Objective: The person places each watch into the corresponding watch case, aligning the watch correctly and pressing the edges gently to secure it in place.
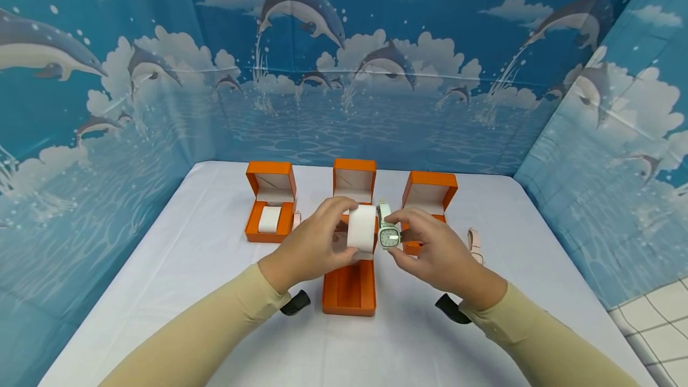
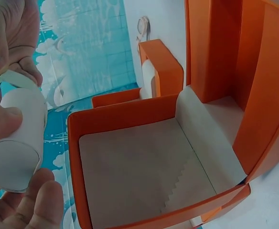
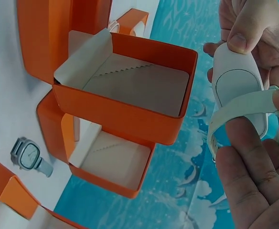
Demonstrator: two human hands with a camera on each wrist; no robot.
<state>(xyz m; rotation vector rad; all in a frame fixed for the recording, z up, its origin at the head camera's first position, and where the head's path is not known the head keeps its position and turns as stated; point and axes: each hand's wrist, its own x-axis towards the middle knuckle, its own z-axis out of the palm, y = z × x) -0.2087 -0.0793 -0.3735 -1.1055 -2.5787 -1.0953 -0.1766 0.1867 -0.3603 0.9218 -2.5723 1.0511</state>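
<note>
A white watch cushion [image 1: 362, 229] is gripped between the thumb and fingers of my left hand [image 1: 317, 237], above the nearest orange box [image 1: 349, 309]. My right hand [image 1: 430, 243] pinches a pale green wristwatch [image 1: 389, 236] by its band, right beside the cushion. The watch's square dial faces up towards the head. In the right wrist view the looped strap [image 3: 240, 106] crosses the end of the cushion [image 3: 235, 71]. I cannot tell whether the loop goes round it. The near box's lid stands up, and its orange base holds no cushion.
Behind the hands stand more open orange boxes: left [image 1: 252, 220], middle [image 1: 355, 165] and right [image 1: 430, 178]. The left box holds a white cushion [image 1: 269, 220]. A pink wristwatch [image 1: 475, 243] lies on the white tablecloth [image 1: 177, 255] at right. Dolphin-printed curtains [image 1: 344, 118] surround the table.
</note>
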